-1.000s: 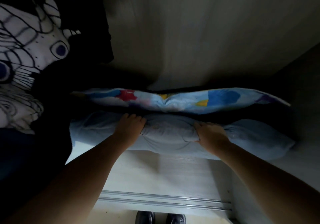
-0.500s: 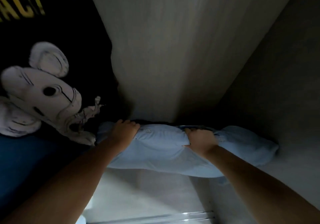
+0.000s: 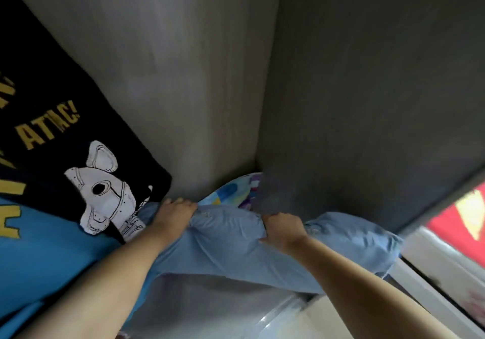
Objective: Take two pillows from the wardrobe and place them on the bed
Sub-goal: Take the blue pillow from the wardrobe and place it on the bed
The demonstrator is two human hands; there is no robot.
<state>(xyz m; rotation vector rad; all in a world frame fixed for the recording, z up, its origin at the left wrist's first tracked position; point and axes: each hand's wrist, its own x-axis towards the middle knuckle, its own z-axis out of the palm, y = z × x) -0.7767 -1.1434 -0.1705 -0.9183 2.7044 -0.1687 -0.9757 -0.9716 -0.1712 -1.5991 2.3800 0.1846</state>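
Observation:
A pale blue pillow (image 3: 231, 254) is held out in front of me, half out of the wardrobe. My left hand (image 3: 174, 214) grips its far edge on the left. My right hand (image 3: 282, 227) is clenched on the same edge further right. Behind it, a second pillow (image 3: 232, 190) with a colourful blue, yellow and purple print lies in the wardrobe corner, mostly hidden by the blue one.
A black and blue hanging garment (image 3: 60, 170) with a white cartoon print and yellow letters fills the left. Grey wardrobe walls (image 3: 354, 102) close in behind and to the right. The wardrobe's pale sliding rail (image 3: 443, 283) runs at the lower right, with something red (image 3: 462, 207) beyond it.
Both hands have drawn the blue pillow further out and tilted it, right end lower. My view has swung left and up, so the printed pillow shows again behind it.

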